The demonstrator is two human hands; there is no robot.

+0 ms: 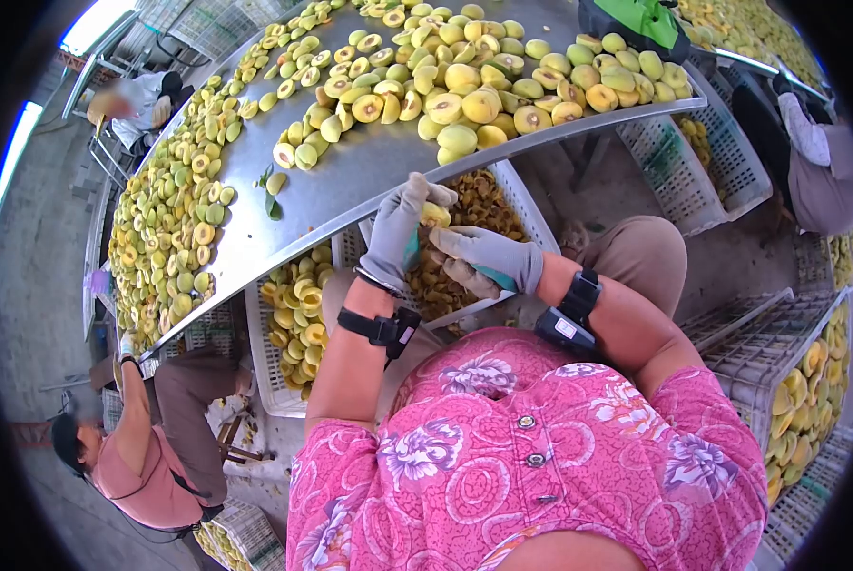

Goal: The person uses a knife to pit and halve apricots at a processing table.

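Note:
A yellow-green peach (434,215) sits in my gloved left hand (396,233), whose fingers are closed round it just off the table's edge. My gloved right hand (488,259) comes in from the right, its fingers bent and their tips against or very near the fruit. What that hand grips, if anything, is hidden. Beneath both hands stands a white crate (531,205) with brown pits and scraps (488,205). Whole and halved peaches (464,81) are heaped on the metal table (350,186) ahead.
A crate of peach halves (293,319) stands left of my knees. Stacked crates (740,371) rise at my right. One person (146,457) sits at the left, another (141,105) at the far left, a third (821,162) at the right. A green bag (645,24) lies on the table.

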